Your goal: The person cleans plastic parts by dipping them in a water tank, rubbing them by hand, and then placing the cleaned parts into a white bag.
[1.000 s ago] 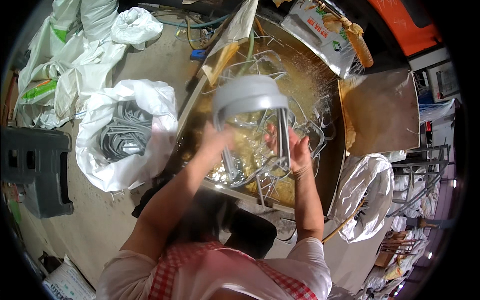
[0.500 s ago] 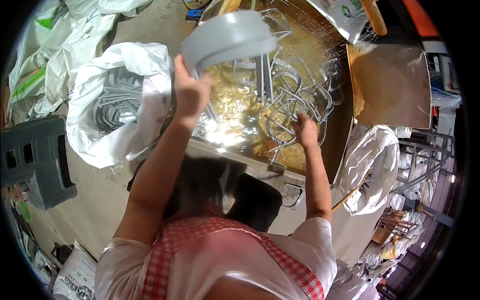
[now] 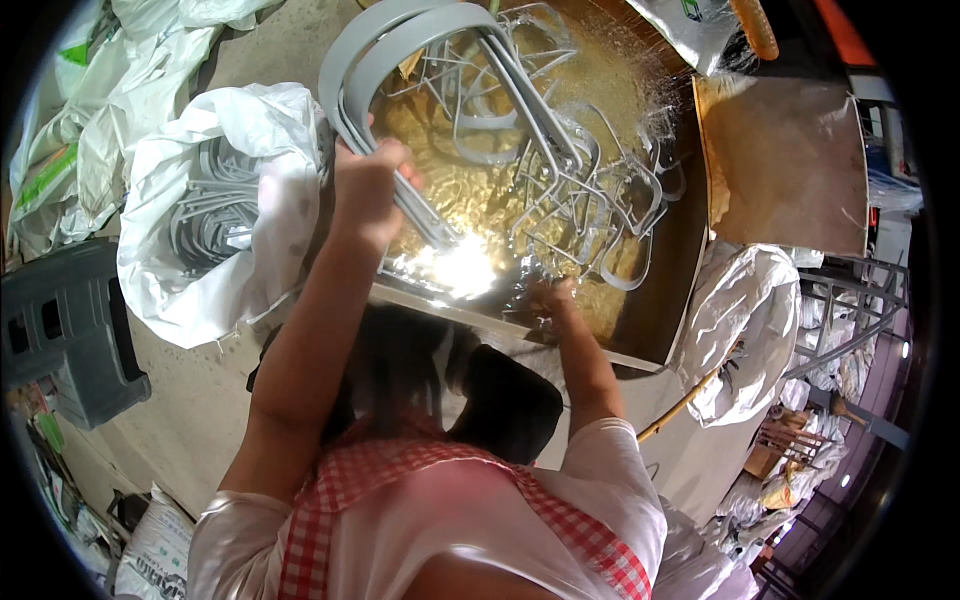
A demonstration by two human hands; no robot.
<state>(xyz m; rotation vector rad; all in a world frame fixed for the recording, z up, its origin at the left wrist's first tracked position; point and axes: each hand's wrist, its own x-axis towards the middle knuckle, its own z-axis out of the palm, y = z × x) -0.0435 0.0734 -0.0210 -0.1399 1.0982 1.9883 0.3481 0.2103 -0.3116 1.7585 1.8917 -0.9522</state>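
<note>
Strips [image 3: 205,205] lying in L bag [image 3: 150,285], others in tank [image 3: 682,275]; L hand [image 3: 372,195] clenching bunch [image 3: 420,32]; R hand [image 3: 553,298] touching water [image 3: 490,215], grip unclear.

Rippling water [image 3: 490,192] partly hides the right hand [image 3: 552,292].

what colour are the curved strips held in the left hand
The curved strips are plain grey, shown best in the head view.

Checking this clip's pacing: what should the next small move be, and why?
I would probably close the right hand on one of the loose grey strips: the hand is down at the liquid in the tray, close to them, while the left hand holds a bundle of bent grey strips. Blur hides whether the right hand grips anything.
</note>
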